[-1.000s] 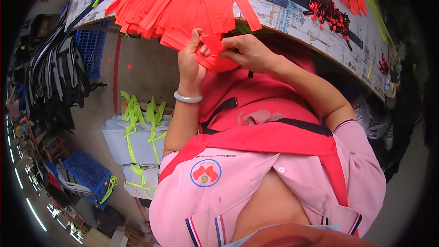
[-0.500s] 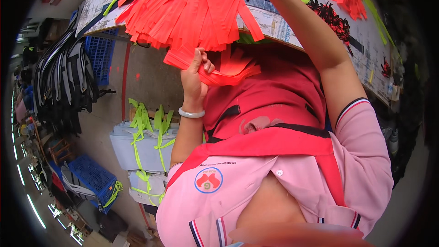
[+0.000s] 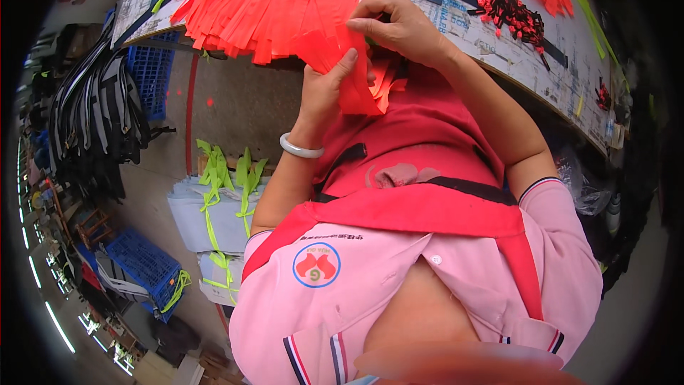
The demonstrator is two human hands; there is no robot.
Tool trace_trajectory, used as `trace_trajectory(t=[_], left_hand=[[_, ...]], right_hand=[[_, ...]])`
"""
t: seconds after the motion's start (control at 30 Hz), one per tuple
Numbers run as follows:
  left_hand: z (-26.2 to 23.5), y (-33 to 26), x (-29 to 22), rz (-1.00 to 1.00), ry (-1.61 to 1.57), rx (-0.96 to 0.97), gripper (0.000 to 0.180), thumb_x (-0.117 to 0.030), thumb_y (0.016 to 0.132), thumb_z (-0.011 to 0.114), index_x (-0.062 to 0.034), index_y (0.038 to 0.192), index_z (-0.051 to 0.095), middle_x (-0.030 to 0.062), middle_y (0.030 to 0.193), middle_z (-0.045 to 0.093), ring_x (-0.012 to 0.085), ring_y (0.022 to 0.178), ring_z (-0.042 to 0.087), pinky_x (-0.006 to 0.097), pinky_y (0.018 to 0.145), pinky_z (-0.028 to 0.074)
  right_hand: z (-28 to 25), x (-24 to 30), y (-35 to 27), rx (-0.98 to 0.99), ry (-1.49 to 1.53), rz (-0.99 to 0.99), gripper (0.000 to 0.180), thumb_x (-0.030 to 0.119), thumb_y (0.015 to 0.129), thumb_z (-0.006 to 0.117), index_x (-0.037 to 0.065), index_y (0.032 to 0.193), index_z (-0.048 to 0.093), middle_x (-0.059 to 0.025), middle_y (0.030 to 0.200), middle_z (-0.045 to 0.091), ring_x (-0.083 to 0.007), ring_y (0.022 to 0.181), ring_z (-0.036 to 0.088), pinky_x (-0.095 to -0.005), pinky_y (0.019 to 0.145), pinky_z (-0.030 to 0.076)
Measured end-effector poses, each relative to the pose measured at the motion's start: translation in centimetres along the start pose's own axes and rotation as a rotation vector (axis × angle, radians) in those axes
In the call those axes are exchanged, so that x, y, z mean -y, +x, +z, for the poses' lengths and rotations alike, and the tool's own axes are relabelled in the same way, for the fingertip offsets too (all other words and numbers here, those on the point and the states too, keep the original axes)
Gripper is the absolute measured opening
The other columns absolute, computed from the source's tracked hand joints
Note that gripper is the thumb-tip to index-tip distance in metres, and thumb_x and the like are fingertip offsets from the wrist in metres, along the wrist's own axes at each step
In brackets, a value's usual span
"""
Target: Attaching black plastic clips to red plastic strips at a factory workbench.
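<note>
Left hand (image 3: 325, 88) grips red strips (image 3: 358, 91), lengths slanting down rightward

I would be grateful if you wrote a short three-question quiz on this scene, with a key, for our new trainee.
1. What does the left hand hold?
A) a black strap
B) red-orange strips
C) a blue crate

2. True or false: a pale bangle is worn on the same side as that hand.

3. Fill in the blank: the stacked pale sheets at the lower left are bound with ____ ties.

Key: 1. B; 2. True; 3. yellow-green.
</note>
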State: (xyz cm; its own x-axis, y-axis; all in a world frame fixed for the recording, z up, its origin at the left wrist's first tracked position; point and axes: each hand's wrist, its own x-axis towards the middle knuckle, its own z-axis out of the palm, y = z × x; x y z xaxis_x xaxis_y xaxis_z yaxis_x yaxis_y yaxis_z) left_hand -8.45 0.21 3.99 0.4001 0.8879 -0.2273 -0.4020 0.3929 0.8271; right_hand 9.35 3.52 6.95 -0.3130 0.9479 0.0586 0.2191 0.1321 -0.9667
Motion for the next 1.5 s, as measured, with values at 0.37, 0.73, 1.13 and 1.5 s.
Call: trace_trajectory(t=[0.37, 0.73, 1.13, 1.5], left_hand=[[0.2, 0.6, -2.2, 0.035, 0.199, 0.016, 0.012, -0.012, 0.087, 0.069, -0.0024, 0.091, 0.064, -0.0024, 0.067, 0.056, 0.0064, 0.054, 0.048, 0.022, 0.05, 0.036], [0.2, 2.0, -0.8, -0.227, -0.14, 0.223, 0.014, -0.018, 0.092, 0.061, -0.0045, 0.097, 0.061, -0.0027, 0.074, 0.057, 0.006, 0.059, 0.049, 0.019, 0.054, 0.038], [1.4, 4.8, -0.8, 0.208, 0.494, 0.102, 0.016, -0.005, 0.085, 0.069, 0.0003, 0.099, 0.066, -0.0011, 0.077, 0.063, 0.005, 0.067, 0.057, 0.018, 0.058, 0.044], [1.3, 5.9, 1.0, 0.227, 0.511, 0.242, 0.006, -0.001, 0.088, 0.063, 0.0006, 0.094, 0.063, 0.0026, 0.086, 0.065, 0.0094, 0.075, 0.06, 0.022, 0.068, 0.048]], right_hand=[[0.0, 0.8, -2.5, -0.067, -0.003, -0.108, 0.017, 0.018, 0.092, 0.061, 0.003, 0.096, 0.066, 0.0054, 0.071, 0.054, 0.001, 0.06, 0.042, -0.0161, 0.052, 0.034], [-1.8, -0.5, -2.6, 0.15, 0.205, -0.01, 0.017, 0.017, 0.093, 0.06, 0.004, 0.103, 0.065, 0.0035, 0.076, 0.058, -0.0027, 0.062, 0.046, -0.0196, 0.055, 0.038], [-3.5, -0.6, -3.3, -0.02, -0.067, 0.1, 0.017, 0.015, 0.09, 0.06, -0.001, 0.094, 0.062, -0.0076, 0.076, 0.062, -0.0138, 0.073, 0.058, -0.0275, 0.068, 0.047], [-3.0, -1.7, -3.9, -0.069, 0.025, 0.345, 0.018, 0.016, 0.086, 0.056, 0.0, 0.091, 0.06, -0.0028, 0.07, 0.056, -0.0105, 0.06, 0.05, -0.0261, 0.056, 0.041]])
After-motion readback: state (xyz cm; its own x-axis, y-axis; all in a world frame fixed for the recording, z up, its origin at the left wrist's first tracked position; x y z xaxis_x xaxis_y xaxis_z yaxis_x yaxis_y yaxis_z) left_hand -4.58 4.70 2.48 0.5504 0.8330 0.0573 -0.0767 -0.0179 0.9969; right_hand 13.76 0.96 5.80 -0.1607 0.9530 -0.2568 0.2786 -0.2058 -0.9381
